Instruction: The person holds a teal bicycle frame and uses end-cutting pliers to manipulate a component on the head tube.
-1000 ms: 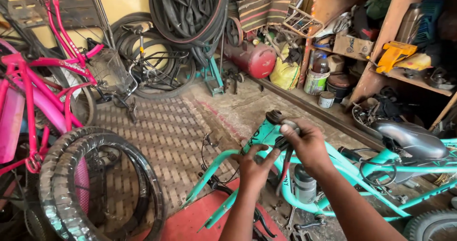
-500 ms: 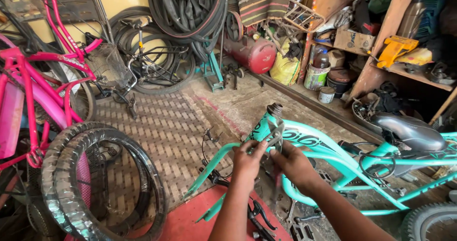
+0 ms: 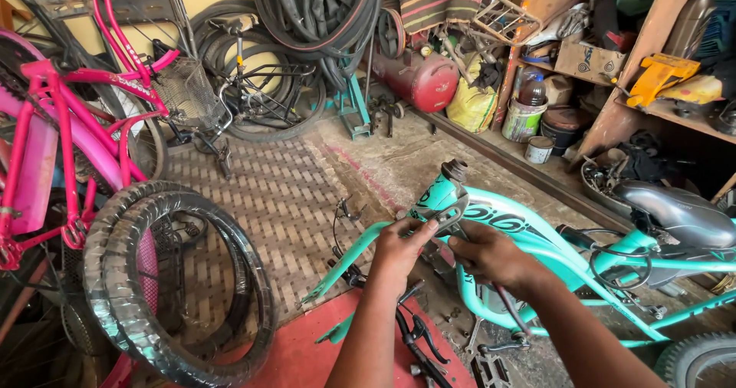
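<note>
1 turquoise steel bicycle frame (image 3: 529,231) lies tilted low at centre-right, head tube (image 3: 454,172) up at approx 12 o'clock from the hands. Both hands meet just below that tube on a small grey metal bracket (image 3: 452,213). Left hand (image 3: 402,242): fingers curled narrow, thumb pressed on the bracket's lower edge, forearm coming up from 6 o'clock. Right hand (image 3: 491,254): closed round the frame tube and the bracket's far end, forearm in from 5 o'clock. Can't tell how firmly either pinches.

At 3 o'clock, 1 grey padded saddle (image 3: 675,212) on the same frame; black cable loops w/ it. At 6 o'clock, 1 black brake lever set (image 3: 418,342) on a red floor patch (image 3: 299,357).

Open room: bare concrete and a woven mat (image 3: 276,204) at 10–11 o'clock, clear up to the wall clutter. At 9 o'clock, 2 black knobbly tyres (image 3: 153,281) lean together beside 1 pink bicycle frame (image 3: 61,127). At 12, 1 red cylindrical tank (image 3: 425,77). At 2, wooden shelves (image 3: 652,66) crowd the frame's far side.
</note>
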